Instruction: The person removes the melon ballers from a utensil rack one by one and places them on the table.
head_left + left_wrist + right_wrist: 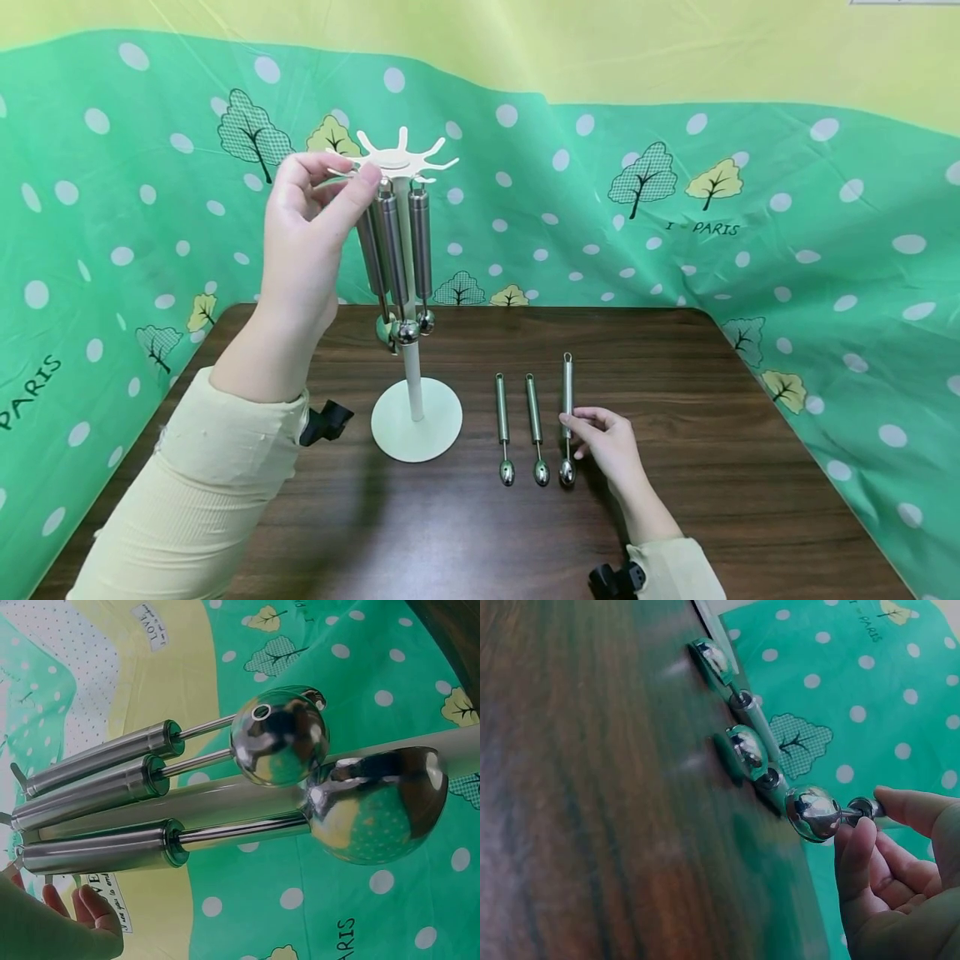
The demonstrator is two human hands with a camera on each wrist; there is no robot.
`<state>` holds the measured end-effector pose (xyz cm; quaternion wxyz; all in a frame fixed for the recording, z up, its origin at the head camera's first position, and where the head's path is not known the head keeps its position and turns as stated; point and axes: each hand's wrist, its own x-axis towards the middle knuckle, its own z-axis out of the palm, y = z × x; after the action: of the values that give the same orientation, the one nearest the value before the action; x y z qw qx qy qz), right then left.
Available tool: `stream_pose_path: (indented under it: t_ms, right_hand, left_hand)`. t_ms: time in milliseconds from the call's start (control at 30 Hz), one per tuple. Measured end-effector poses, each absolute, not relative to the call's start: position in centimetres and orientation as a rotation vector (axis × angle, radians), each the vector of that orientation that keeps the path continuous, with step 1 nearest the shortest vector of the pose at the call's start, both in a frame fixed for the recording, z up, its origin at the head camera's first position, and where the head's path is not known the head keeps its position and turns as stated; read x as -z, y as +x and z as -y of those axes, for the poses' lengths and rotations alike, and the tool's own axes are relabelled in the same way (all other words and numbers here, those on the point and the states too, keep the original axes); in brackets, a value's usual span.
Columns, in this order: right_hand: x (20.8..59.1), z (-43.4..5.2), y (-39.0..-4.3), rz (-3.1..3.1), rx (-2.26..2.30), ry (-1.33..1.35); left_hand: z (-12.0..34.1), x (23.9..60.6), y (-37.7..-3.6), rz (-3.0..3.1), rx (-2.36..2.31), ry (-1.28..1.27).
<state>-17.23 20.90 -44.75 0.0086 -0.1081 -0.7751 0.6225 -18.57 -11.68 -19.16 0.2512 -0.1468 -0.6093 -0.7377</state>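
Your left hand [303, 237] is raised at the top of the white rack [408, 275], its fingers [352, 179] curled together at one prong of the rack's star-shaped head; whether they pinch the prong or a scoop's loop, you cannot tell from here. Three steel scoops [397, 250] hang from that head, close around the post, their round bowls just above the rack's base. The left wrist view shows these hanging scoops [225, 795] side by side, two bowls overlapping.

Your right hand [611, 446] rests low on the worktop [712, 467], fingers grasping the lower handle of the rightmost scoop [567, 400], which lies flat. In the right wrist view your fingertips [862, 840] pinch its thin neck just behind the bowl [811, 812]. Two more scoops [519, 429] lie parallel just to its left, bowls toward you, between it and the rack.
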Motion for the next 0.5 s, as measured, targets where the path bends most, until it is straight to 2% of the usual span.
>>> stream_pose_path:
  t_ms: [500]
  right_hand:
    - [46.1, -21.5, -17.8, 2.513, -1.906, -0.353]
  left_hand:
    - [12.3, 18.5, -18.4, 1.653, 2.063, -0.232]
